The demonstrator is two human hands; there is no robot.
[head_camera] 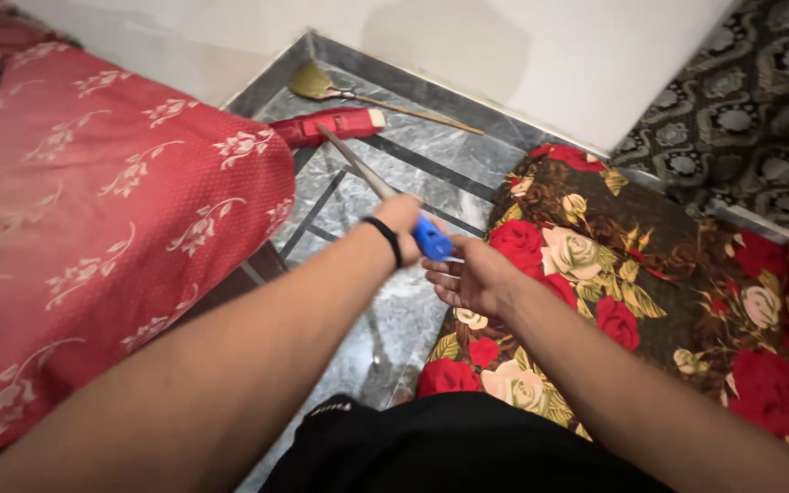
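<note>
Left hand (pixel 404 219) grips the mop (pixel 358 160) handle over the marble floor (pixel 394 310); right hand (pixel 468 278) sits just beside its blue end, fingers loosely curled. Red bed (pixel 93 228) left, floral mat (pixel 641 301) right, white wall (pixel 522 55) ahead.

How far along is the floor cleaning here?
Nothing looks finished. In hand: the left hand grips the blue handle of the mop, right hand open beside it; its red head lies on the marble floor near the wall. The broom lies untouched.
</note>
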